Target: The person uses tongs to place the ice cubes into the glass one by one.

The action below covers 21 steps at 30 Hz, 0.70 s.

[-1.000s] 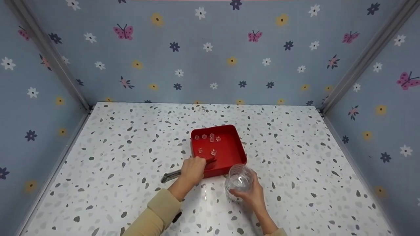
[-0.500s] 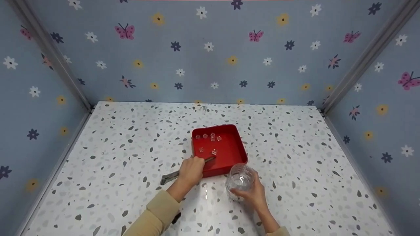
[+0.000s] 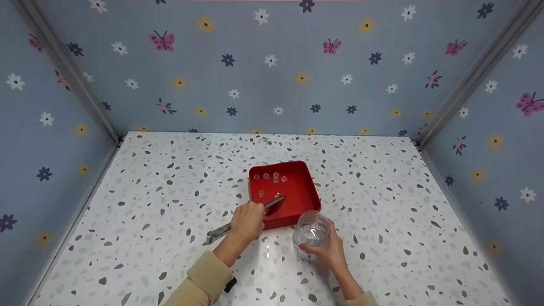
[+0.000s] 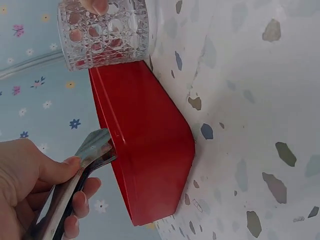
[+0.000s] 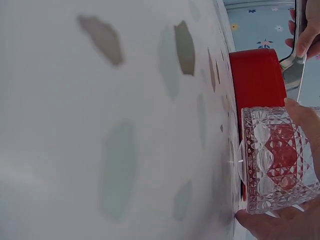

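Note:
My left hand (image 3: 247, 220) grips metal tongs (image 4: 60, 202), thumb on one side and fingers curled on the other. The tongs reach over the near left wall of a red square tray (image 3: 297, 196), their tips over a clear cube (image 3: 278, 195) that they partly cover. Several more clear cubes lie in the tray, among them one at the left (image 3: 261, 194) and a group along the far side. My right hand (image 3: 329, 250) holds a clear cut-patterned glass (image 5: 280, 160), upright beside the tray's near right corner. Whether the tips touch the cube, I cannot tell.
Everything stands on a white speckled tabletop (image 3: 178, 178). Blue walls with flowers and butterflies (image 3: 293, 55) enclose the back and both sides. A small black object (image 3: 230, 284) shows by the left sleeve.
The tongs' tips have risen and shifted slightly right and farther into the tray, now covering part of the nearest cube. The right hand and the glass stay in place.

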Tool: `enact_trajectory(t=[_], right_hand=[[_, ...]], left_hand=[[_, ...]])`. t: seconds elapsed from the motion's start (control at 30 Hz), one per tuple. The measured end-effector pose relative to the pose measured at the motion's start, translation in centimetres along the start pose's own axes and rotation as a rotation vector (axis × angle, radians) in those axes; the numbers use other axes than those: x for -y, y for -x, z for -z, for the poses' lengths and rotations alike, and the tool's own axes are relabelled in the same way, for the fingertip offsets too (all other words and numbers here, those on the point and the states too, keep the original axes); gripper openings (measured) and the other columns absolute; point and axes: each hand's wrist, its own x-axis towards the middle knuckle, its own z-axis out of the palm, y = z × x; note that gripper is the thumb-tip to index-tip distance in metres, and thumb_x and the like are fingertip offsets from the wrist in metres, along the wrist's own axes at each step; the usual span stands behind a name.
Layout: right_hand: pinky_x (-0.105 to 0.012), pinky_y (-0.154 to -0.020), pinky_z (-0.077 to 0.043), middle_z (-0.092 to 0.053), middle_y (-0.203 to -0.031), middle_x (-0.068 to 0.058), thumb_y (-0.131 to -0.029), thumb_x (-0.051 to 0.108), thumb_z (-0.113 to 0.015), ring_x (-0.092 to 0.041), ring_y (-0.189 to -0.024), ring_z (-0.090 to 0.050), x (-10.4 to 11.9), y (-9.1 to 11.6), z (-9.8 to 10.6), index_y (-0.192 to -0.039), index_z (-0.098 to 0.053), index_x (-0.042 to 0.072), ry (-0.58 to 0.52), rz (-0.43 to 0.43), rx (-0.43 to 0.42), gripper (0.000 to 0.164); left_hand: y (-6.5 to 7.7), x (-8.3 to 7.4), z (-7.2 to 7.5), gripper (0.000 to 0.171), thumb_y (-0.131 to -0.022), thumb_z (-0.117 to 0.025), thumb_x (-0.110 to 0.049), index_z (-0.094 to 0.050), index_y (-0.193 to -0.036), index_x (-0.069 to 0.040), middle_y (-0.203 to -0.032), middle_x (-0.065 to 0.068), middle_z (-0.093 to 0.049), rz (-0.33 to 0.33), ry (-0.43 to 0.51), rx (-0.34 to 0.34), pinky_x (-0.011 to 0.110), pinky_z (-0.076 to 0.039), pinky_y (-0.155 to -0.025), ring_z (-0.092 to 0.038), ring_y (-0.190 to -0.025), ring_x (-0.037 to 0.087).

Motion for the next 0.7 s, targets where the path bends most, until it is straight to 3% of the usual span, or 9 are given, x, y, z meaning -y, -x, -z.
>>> enact_trajectory(t=[0.2,0.4,0.53,0.7], right_hand=[[-0.046,-0.092,-0.033,-0.047,-0.125,-0.017,-0.048,0.033,-0.085,-0.033,-0.115,-0.043,0.1,0.0,0.1,-0.129,-0.035,0.012,-0.003,-0.023,0.013,0.097],[-0.047,-0.092,-0.034,-0.047,-0.125,-0.017,-0.048,0.032,-0.086,-0.033,-0.115,-0.043,0.1,-0.1,0.1,-0.129,-0.035,0.012,-0.001,-0.029,0.019,0.098],[-0.046,-0.092,-0.034,-0.048,-0.124,-0.017,-0.047,0.031,-0.086,-0.033,-0.114,-0.044,0.1,-0.1,0.1,-0.129,-0.034,0.012,0.000,-0.030,0.016,0.098],[-0.046,-0.090,-0.036,-0.049,-0.122,-0.016,-0.049,0.031,-0.086,-0.032,-0.113,-0.045,0.1,0.0,0.1,-0.128,-0.035,0.011,-0.014,0.004,0.012,0.096]], left_hand=[[0.6,-0.8,0.8,0.016,-0.063,-0.059,0.006,-0.057,-0.058,-0.009,-0.055,0.005,-0.056,-0.031,0.039,-0.088,0.033,-0.041,-0.044,-0.051,-0.047,0.019],[1.4,-2.1,1.4,0.005,-0.070,-0.065,-0.004,-0.061,-0.069,-0.005,-0.056,0.007,-0.056,-0.077,0.068,-0.151,0.033,-0.041,-0.042,-0.054,-0.049,0.023],[1.7,-2.8,1.4,0.010,-0.073,-0.068,-0.013,-0.061,-0.071,-0.007,-0.057,0.006,-0.056,-0.105,0.072,-0.184,0.033,-0.041,-0.043,-0.056,-0.051,0.023],[2.0,-3.5,1.4,0.010,-0.074,-0.067,-0.011,-0.059,-0.071,-0.008,-0.057,0.004,-0.055,-0.130,0.104,-0.220,0.032,-0.041,-0.043,-0.057,-0.052,0.022]])
